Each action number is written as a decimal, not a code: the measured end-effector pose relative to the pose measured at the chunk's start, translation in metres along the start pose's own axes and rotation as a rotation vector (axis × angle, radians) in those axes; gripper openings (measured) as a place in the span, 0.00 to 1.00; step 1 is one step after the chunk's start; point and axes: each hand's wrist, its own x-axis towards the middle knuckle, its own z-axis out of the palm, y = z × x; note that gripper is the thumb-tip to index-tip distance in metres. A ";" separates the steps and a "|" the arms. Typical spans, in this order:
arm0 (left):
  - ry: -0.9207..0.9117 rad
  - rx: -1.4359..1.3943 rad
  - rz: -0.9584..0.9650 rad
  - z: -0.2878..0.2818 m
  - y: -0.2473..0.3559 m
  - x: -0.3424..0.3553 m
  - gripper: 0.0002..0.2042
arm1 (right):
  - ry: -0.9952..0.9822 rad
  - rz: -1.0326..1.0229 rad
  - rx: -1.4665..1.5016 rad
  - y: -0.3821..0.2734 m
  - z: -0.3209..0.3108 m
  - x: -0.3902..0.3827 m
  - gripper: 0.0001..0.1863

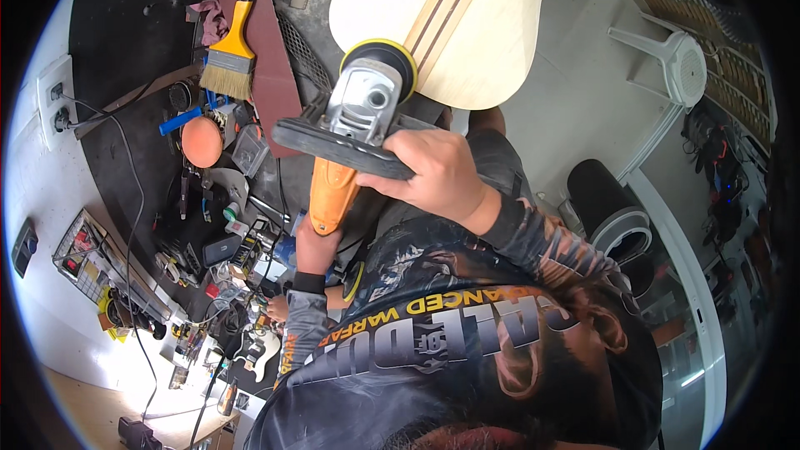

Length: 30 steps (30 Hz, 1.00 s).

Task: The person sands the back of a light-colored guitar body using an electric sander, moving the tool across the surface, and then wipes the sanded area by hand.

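Observation:
An orange angle polisher [336, 183] with a silver gear head is held in front of my body. My right hand [433, 168] grips its curved black handle [342, 148], thumb and fingers closed round the end. Behind the orange housing, my left hand [317, 242] holds the rear of the tool; most of its fingers are hidden. The yellow-rimmed black pad [408, 67] overlaps the near left edge of a pale wooden guitar body [492, 29] with darker stripes down its middle. I cannot tell whether pad and wood touch.
Left of the guitar body lie a wide yellow-handled brush [235, 37], a reddish-brown sheet [258, 0] and an orange round pad [202, 142]. Cables hang from a wall socket [58, 104]. Another hand [277, 308] shows at a cluttered bench. A white stool [679, 62] stands right.

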 end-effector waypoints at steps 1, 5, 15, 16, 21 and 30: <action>0.005 0.012 0.013 0.000 0.003 -0.006 0.17 | -0.020 0.027 0.014 -0.003 -0.006 -0.006 0.25; -0.055 -0.023 0.065 0.021 0.000 -0.012 0.19 | -0.077 0.117 0.017 -0.007 -0.037 -0.036 0.24; 0.006 -0.052 -0.041 0.016 -0.005 -0.011 0.17 | -0.049 0.007 0.008 -0.001 -0.007 0.001 0.24; 0.018 -0.059 -0.035 0.016 -0.003 -0.011 0.17 | -0.058 0.003 0.004 -0.001 -0.006 0.004 0.24; -0.028 -0.052 0.002 0.025 0.015 -0.019 0.18 | -0.039 0.058 -0.014 -0.004 -0.028 -0.019 0.24; -0.060 -0.060 0.048 0.029 0.006 -0.016 0.19 | -0.042 0.062 0.004 -0.005 -0.029 -0.021 0.23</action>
